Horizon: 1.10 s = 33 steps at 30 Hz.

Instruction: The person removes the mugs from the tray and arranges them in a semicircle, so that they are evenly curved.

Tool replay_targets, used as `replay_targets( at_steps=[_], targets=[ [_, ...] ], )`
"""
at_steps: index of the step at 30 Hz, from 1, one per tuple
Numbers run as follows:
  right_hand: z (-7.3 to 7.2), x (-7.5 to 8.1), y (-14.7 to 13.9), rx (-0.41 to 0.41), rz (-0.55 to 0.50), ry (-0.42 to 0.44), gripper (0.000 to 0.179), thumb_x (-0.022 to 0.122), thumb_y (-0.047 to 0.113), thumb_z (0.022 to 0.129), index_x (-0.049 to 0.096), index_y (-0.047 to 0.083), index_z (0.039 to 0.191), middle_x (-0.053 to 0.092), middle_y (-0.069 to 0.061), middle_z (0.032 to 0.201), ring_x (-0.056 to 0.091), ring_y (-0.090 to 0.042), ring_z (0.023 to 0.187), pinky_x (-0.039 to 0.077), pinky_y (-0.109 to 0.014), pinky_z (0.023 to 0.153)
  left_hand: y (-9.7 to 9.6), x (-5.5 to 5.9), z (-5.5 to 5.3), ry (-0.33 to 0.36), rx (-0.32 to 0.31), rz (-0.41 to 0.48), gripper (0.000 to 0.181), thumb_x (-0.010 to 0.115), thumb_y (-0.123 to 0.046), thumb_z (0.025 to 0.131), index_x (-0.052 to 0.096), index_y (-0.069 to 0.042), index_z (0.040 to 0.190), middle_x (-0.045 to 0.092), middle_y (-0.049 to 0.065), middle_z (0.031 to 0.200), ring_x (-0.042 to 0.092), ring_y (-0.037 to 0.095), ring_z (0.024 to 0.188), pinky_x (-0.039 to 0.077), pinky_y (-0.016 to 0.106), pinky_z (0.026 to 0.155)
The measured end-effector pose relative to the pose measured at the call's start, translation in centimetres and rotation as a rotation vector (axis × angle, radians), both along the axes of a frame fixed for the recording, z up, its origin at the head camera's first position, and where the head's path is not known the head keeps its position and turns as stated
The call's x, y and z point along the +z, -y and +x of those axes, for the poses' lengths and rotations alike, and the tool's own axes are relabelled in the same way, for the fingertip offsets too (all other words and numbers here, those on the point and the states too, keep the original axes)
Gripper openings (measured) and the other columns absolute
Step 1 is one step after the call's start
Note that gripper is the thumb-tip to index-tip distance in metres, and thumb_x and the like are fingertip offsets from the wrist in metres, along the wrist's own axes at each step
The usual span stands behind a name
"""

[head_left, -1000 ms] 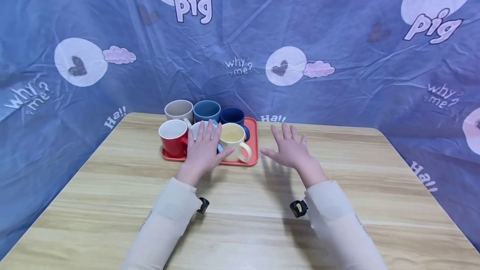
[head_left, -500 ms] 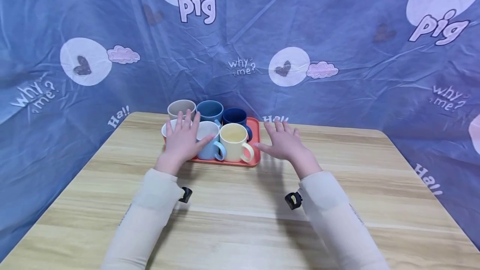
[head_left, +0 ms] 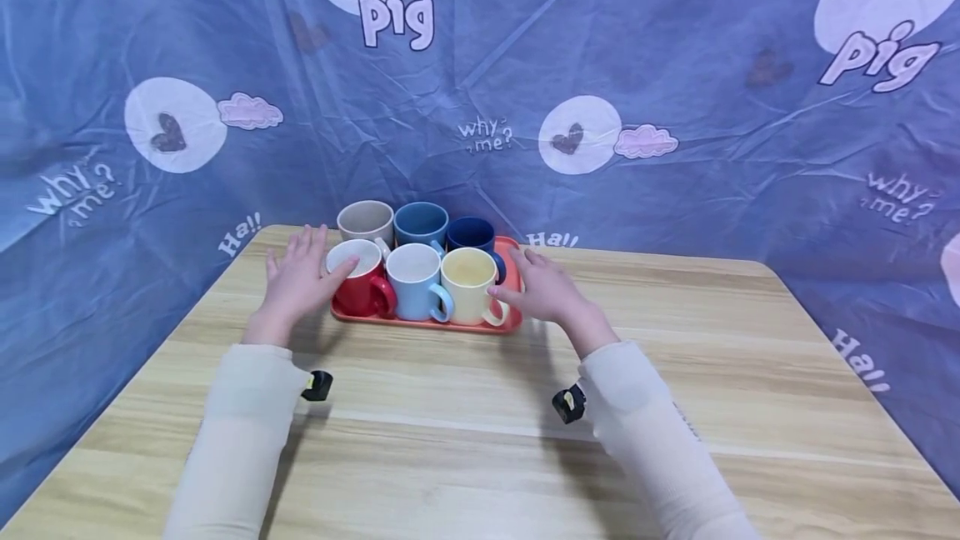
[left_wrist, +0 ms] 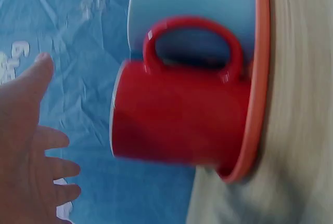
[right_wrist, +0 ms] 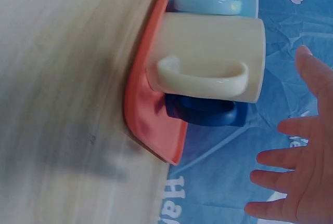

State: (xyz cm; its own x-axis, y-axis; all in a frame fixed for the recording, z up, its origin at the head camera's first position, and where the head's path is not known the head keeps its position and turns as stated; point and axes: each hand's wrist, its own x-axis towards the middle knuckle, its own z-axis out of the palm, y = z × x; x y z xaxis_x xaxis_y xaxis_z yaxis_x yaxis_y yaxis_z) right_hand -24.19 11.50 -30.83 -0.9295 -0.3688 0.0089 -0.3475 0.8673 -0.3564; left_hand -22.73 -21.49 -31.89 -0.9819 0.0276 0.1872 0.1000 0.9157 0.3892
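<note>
Six mugs in two rows would be several mugs on one orange-red tray (head_left: 420,324). In front stand a red mug (head_left: 356,294), a light blue mug (head_left: 412,294) and a cream mug (head_left: 467,297). Behind them are a grey mug (head_left: 365,222), a teal-blue mug (head_left: 422,223) and a navy mug (head_left: 470,232). My left hand (head_left: 296,277), fingers spread, is at the tray's left end, its thumb overlapping the red mug's rim in the head view. My right hand (head_left: 543,286) hovers at the right end, fingers extended, thumb near the cream mug's handle. Neither hand holds anything.
The tray lies toward the back of a wooden table (head_left: 450,432). Right behind the table's far edge hangs a blue printed cloth (head_left: 495,65), which also runs along both sides.
My left hand has moved left, from over the light blue mug, past the red mug, to the tray's left end. My right hand has moved slightly left toward the tray's right end.
</note>
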Motion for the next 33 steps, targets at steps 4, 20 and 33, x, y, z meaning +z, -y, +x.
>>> replay_targets(
  at_steps=[4, 20, 33],
  targets=[
    [-0.1, -0.8, 0.2, -0.003, -0.083, -0.004, 0.077, 0.054, 0.050, 0.079, 0.025, 0.007, 0.136, 0.032, -0.021, 0.132, 0.031, -0.034, 0.119, 0.026, -0.047, 0.094, 1.3, -0.6, 0.0, 0.008, 0.003, 0.044, 0.084, 0.030, -0.060, 0.084, 0.013, 0.003, 0.136, 0.008, 0.029, 0.137, -0.001, 0.040, 0.125, -0.009, 0.062, 0.089],
    [0.4, -4.5, 1.4, -0.111, -0.496, 0.010, 0.053, 0.060, 0.028, 0.081, 0.045, -0.005, 0.121, 0.050, -0.021, 0.115, 0.048, -0.032, 0.102, 0.039, -0.040, 0.085, 4.0, -4.5, -0.5, 0.126, -0.002, 0.217, 0.081, 0.028, -0.056, 0.086, 0.012, 0.006, 0.135, 0.010, 0.029, 0.136, 0.004, 0.046, 0.122, -0.003, 0.064, 0.089],
    [0.2, -6.6, 2.4, -0.224, -0.781, 0.044, 0.031, 0.063, 0.018, 0.080, 0.059, -0.003, 0.102, 0.060, -0.014, 0.093, 0.057, -0.024, 0.081, 0.049, -0.032, 0.066, 4.5, -7.2, -1.0, 0.191, -0.040, 0.278, 0.086, 0.049, -0.054, 0.079, 0.017, 0.004, 0.135, 0.018, 0.028, 0.135, 0.005, 0.046, 0.122, 0.000, 0.064, 0.089]
  ],
)
